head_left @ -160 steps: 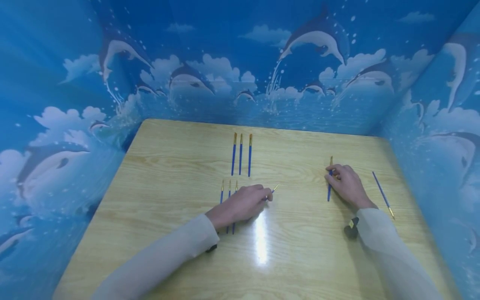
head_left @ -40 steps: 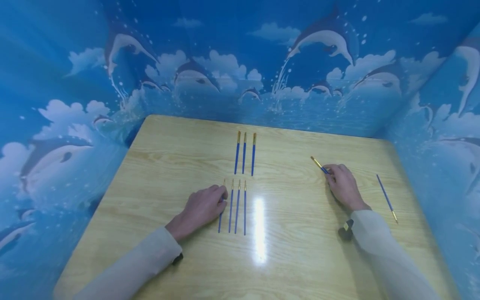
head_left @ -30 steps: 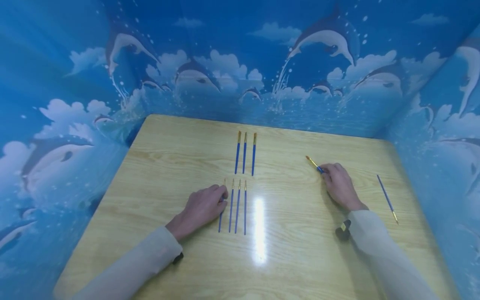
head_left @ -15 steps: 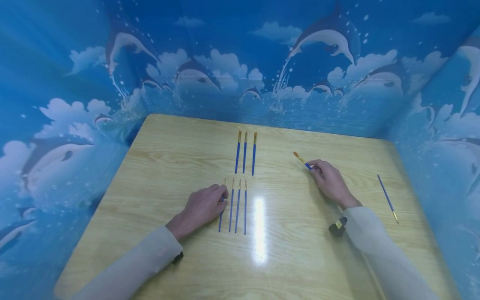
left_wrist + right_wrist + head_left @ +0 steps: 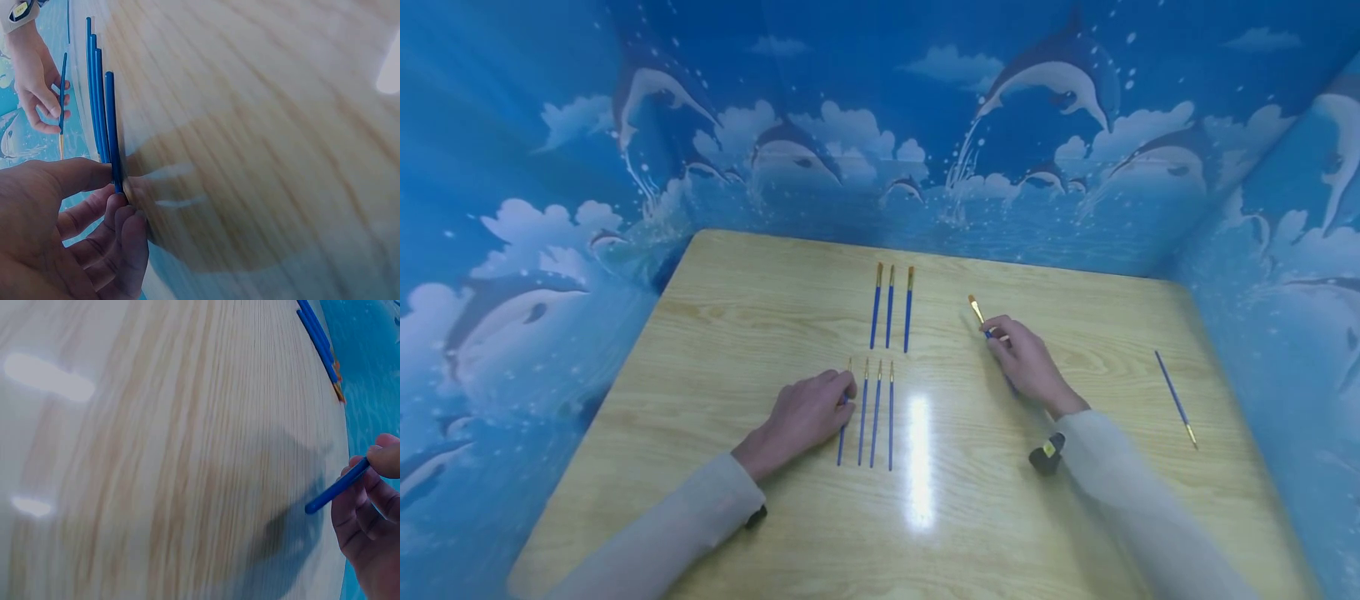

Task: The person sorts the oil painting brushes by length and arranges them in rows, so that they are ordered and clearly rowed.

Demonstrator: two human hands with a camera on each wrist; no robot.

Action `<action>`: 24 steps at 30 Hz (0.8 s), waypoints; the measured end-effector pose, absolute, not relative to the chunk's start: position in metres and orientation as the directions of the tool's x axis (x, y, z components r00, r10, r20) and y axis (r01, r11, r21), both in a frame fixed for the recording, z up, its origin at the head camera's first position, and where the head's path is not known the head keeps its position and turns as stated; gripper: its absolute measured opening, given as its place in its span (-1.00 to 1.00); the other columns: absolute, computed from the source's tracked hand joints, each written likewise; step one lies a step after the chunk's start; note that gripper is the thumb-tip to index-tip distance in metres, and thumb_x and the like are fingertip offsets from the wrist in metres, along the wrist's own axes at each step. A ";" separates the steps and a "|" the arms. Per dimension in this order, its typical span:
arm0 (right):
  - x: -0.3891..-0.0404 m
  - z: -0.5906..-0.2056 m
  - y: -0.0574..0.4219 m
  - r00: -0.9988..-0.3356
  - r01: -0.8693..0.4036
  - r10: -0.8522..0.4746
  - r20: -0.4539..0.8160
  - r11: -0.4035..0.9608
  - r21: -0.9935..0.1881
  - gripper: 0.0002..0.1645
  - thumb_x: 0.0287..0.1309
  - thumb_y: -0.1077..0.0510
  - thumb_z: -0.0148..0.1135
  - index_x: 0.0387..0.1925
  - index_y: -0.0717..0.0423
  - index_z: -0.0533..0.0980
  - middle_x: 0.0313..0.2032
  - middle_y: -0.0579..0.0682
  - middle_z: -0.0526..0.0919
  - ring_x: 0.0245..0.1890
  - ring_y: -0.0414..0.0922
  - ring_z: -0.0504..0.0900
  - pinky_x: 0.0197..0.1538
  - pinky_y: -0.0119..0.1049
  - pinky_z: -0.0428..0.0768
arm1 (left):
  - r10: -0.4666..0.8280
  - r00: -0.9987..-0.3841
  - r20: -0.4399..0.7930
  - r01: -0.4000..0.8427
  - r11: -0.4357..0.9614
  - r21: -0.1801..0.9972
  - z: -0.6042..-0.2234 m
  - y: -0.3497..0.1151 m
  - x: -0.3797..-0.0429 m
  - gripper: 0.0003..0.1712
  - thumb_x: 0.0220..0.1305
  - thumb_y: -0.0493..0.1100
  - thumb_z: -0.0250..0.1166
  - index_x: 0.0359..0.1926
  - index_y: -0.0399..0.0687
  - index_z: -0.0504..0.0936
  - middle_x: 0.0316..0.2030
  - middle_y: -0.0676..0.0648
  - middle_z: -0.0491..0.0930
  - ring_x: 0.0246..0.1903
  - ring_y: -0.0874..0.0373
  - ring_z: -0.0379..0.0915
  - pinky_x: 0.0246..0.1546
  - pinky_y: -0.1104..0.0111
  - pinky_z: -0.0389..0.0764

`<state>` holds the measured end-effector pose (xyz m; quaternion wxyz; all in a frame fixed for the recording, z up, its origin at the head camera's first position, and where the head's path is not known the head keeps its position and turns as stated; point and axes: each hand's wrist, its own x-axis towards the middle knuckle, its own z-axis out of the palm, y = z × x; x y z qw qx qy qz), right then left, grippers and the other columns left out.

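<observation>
My left hand [image 5: 801, 417] pinches the leftmost paintbrush [image 5: 841, 446] of the near row between thumb and fingers. That brush lies along the table, its blue handle [image 5: 112, 119] sticking out past the thumb in the left wrist view. Right of it lie three more thin blue brushes [image 5: 877, 421], gold tips pointing away. My right hand [image 5: 1030, 365] holds a thicker paintbrush [image 5: 976, 310] with gold ferrule and orange-brown bristles. Its handle end [image 5: 325, 497] hangs above the table in the right wrist view, over a shadow.
Behind the near row, three thicker brushes [image 5: 890, 319] lie side by side, bristles away. A single thin brush [image 5: 1176, 398] lies slanted at the right, tip towards the person. Dolphin-patterned blue sheeting [image 5: 865, 200] encloses the wooden table [image 5: 737, 292].
Earlier, my left hand laid a thin brush at the near row's right end, then took the leftmost one. My right hand has carried its brush leftwards, turning it.
</observation>
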<state>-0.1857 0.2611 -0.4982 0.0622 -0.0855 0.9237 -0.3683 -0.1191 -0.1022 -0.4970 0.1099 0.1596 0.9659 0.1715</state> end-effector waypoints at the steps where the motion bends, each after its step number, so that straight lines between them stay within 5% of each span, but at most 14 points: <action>1: -0.186 -0.498 0.257 -0.977 -0.114 -0.205 -0.050 0.712 -0.693 -0.64 0.69 0.21 0.06 0.35 0.14 0.52 0.18 0.28 0.66 0.17 0.22 0.68 0.21 0.22 0.66 | 0.345 -0.925 -0.158 0.270 0.891 0.366 -0.497 -0.102 -0.119 -0.81 0.46 -0.08 0.41 0.03 0.10 0.69 -0.22 0.08 0.66 -0.33 0.23 0.53 -0.32 0.33 0.60; 9: -0.195 -0.501 0.229 -0.980 -0.113 -0.197 -0.031 0.679 -0.726 -0.66 0.63 0.22 0.15 0.30 0.19 0.56 0.12 0.23 0.65 0.04 0.16 0.73 0.08 0.05 0.75 | 0.343 -0.927 -0.152 0.269 0.890 0.369 -0.497 -0.103 -0.118 -0.82 0.45 -0.08 0.41 0.02 0.09 0.69 -0.23 0.09 0.66 -0.35 0.23 0.52 -0.33 0.33 0.59; 16: -0.206 -0.498 0.212 -0.975 -0.077 -0.210 -0.066 0.605 -0.792 -0.49 0.51 0.35 0.22 0.42 0.22 0.45 0.21 0.27 0.53 0.18 0.27 0.73 0.18 0.04 0.79 | 0.338 -0.926 -0.166 0.261 0.895 0.363 -0.496 -0.101 -0.118 -0.81 0.45 -0.08 0.41 0.03 0.10 0.70 -0.22 0.09 0.66 -0.34 0.23 0.52 -0.33 0.33 0.59; 24: -0.224 -0.494 0.193 -0.975 -0.007 -0.188 -0.122 0.571 -0.821 -0.43 0.54 0.29 0.24 0.48 0.13 0.42 0.27 0.26 0.54 0.25 0.26 0.72 0.14 -0.03 0.81 | 0.329 -0.929 -0.168 0.254 0.899 0.357 -0.496 -0.101 -0.118 -0.81 0.45 -0.07 0.42 0.03 0.11 0.70 -0.22 0.09 0.66 -0.33 0.23 0.53 -0.32 0.33 0.59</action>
